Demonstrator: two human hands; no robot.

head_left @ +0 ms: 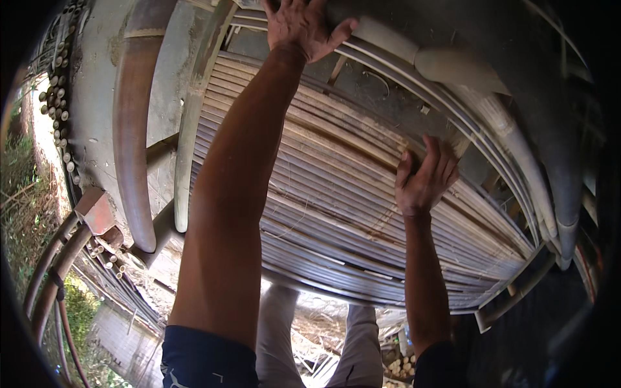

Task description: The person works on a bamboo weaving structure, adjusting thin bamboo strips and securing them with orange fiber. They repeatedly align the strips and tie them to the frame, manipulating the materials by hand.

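From my remote feed: the slatted panel (323, 184) is my landmark, a broad spread of thin slats lying side by side in front of the wearer. Left hand (301, 29) past its far edge, thumb spread away from the palm, fingertips cut off by the frame; can't tell whether they grip. Right hand (425, 184) over its far right portion, thumb and forefinger apart, nothing visibly held; can't confirm contact with the slats.

Progress, my reading: most of the width is covered, rows fairly even. Narrow dark gaps show towards the near edge, and loose fibres lie on top, so closing up and clearing may be left. Can't judge whether anything is fastened.

Thick brown pole (137, 116) left of the panel; rails beyond its far edge; pale trouser legs (278, 330) at its near edge.
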